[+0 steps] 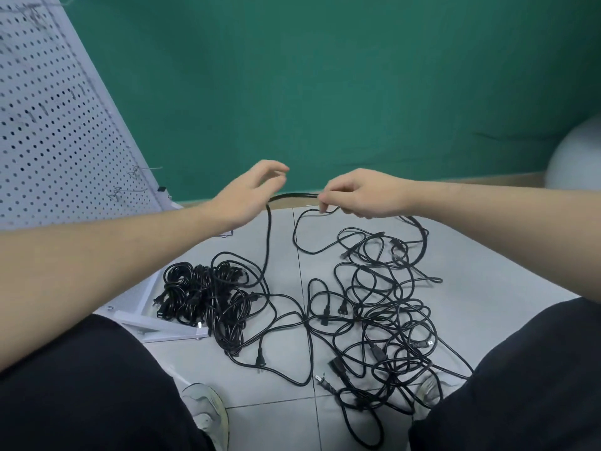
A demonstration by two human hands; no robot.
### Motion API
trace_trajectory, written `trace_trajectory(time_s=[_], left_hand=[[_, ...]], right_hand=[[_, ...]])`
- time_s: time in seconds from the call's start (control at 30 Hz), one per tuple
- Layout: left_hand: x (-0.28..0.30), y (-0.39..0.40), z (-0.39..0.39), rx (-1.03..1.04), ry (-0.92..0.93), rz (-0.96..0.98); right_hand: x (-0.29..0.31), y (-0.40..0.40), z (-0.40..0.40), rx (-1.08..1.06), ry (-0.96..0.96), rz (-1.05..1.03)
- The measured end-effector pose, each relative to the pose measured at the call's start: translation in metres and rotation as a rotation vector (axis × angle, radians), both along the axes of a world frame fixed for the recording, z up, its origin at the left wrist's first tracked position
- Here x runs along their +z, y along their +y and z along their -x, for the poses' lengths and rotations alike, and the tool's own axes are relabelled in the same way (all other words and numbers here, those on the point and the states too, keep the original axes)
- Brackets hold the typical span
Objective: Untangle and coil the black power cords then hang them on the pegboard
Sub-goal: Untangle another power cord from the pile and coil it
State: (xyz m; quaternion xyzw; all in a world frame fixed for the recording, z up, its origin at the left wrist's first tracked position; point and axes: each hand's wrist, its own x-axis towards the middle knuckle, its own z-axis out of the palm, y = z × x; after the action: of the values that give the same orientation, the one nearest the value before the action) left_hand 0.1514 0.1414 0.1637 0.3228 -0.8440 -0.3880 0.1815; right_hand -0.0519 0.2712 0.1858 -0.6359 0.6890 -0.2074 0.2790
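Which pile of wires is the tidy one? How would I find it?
Find the white pegboard leaning on the green wall. On the floor by its foot, below the left hand, sits the coiled bundle. Its cords are wound into tight rings, unlike the loose tangle sprawled to its right.

Legible text: none | labels, brands, numbers, signs: none readable | white mark on a plug in the cord tangle [383,314]: too small to read

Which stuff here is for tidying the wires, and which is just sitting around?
For the job:
- lifted cord, pinched by right hand
- left hand
- tangled cords
- coiled cords
- pegboard

Just there:
- grey ball
- green wall
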Motion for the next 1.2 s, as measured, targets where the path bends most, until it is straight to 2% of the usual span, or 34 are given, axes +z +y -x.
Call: trace_trajectory(time_s=[0.1, 0.23, 0.37, 0.47, 0.53, 0.63, 0.7, 0.8, 0.9, 0.97, 1.1, 1.2], left_hand=[[0.011, 0.026, 0.018, -0.193, -0.088, 0.074], [0.018, 0.028, 0.022, -0.166, -0.178, 0.130], [0.025, 0.010, 0.008, -0.034, 0.020, 0.066], [0.020, -0.007, -0.006, 0.098, 0.088, 0.065], [0.013, -0.020, -0.017, 0.113, -0.024, 0.025], [-0.001, -0.033, -0.033, -0.011, -0.364, -0.013], [-0.010, -0.031, -0.035, -0.105, -0.450, -0.075], [-0.010, -0.018, -0.023, -0.124, -0.338, -0.279], [-0.001, -0.001, 0.001, -0.118, -0.175, -0.391], [0.002, 0.011, 0.012, -0.151, -0.135, -0.394], [0.003, 0.020, 0.018, -0.181, -0.082, -0.364], [0.007, 0.017, 0.013, -0.180, 0.025, -0.375]], right_hand=[[0.001, -0.005, -0.015, 0.045, 0.026, 0.025], [-0.001, -0.003, -0.014, 0.074, 0.078, -0.114], [-0.016, 0.006, 0.012, 0.036, 0.248, -0.306], [-0.027, 0.018, 0.033, -0.020, 0.030, -0.418], [-0.027, 0.022, 0.043, -0.045, -0.095, -0.404], [-0.024, 0.017, 0.041, -0.103, -0.229, -0.258], [-0.021, 0.011, 0.031, -0.128, -0.215, -0.158], [-0.013, 0.003, 0.008, -0.070, -0.127, -0.063], [-0.005, -0.006, -0.015, -0.002, -0.076, 0.027], [-0.003, -0.009, -0.024, 0.024, -0.036, 0.046], [-0.001, -0.005, -0.023, 0.063, -0.069, -0.065], [-0.006, -0.002, -0.013, 0.125, 0.083, -0.153]])
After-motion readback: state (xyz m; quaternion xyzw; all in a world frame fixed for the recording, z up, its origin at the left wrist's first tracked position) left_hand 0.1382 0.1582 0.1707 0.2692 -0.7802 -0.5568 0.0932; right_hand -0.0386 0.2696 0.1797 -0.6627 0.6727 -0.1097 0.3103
